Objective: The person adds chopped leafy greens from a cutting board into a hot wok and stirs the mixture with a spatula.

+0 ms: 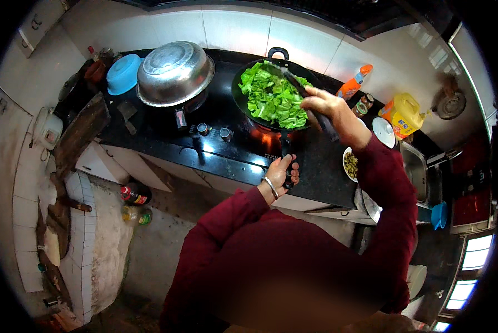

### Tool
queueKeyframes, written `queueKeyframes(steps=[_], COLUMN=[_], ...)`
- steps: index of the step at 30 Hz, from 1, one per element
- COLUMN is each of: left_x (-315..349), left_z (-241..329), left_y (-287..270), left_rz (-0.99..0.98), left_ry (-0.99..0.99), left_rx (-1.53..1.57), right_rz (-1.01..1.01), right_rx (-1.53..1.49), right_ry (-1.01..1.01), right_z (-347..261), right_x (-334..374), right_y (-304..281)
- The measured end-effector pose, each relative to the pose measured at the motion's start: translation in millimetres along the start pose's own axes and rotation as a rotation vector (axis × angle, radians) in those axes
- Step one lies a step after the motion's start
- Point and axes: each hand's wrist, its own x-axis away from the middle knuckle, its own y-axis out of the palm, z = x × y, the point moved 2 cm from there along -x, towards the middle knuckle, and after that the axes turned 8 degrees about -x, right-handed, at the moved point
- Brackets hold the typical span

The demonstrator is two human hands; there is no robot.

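A dark wok (239, 105) sits on the right burner, heaped with chopped leafy greens (260, 91). Orange flame glows beneath it. My left hand (281, 172), with a bangle on the wrist, is wrapped around the wok's long black handle (285, 145). Over the wok's right side, my right hand (331, 110) grips the dark handle of a spatula (296, 84). Its blade reaches toward the greens at the back and is partly lost among them, so its exact shape cannot be made out.
An upturned metal basin (174, 72) covers the left burner, beside a light blue basin (124, 74). Right of the wok stand an orange bottle (355, 82), a yellow oil jug (403, 114), a bowl of chopped food (350, 165) and a sink (414, 166). Bottles (136, 194) stand on the floor.
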Motion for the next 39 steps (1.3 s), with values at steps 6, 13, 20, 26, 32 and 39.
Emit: queueKeyframes(steps=[6,13,20,26,32,39], left_x=[-4.8,-1.5,1.4,-1.7,1.9,-5.3], left_z=[-6.4,-2.5,-0.2,-1.5,0.9,-4.8], left_y=[4.3,-0.9,3.3,3.8,1.3,0.6], left_rz=[-0.026,0.031,0.051,0.01,0.021,-0.001], left_ry=[-0.043,-0.01,-0.012,-0.046,0.009,-0.024], left_rx=[0.026,0.035,0.017,0.043,-0.016,0.03], right_rz=[-0.173,-0.356,-0.308,-0.19,-0.261,-0.061], right_rx=[-0.023,0.065,0.031,-0.097,-0.084,-0.082], right_ry=[0.104,-0.076,-0.017,0.022,-0.04,-0.022], right_z=[73.7,-21.9,-12.0,21.9,-37.6,23.6], right_x=[22.1,68.4,71.5,49.7,58.9,47.3], right_y=[52.1,28.1,36.2,55.2,23.2,64.4])
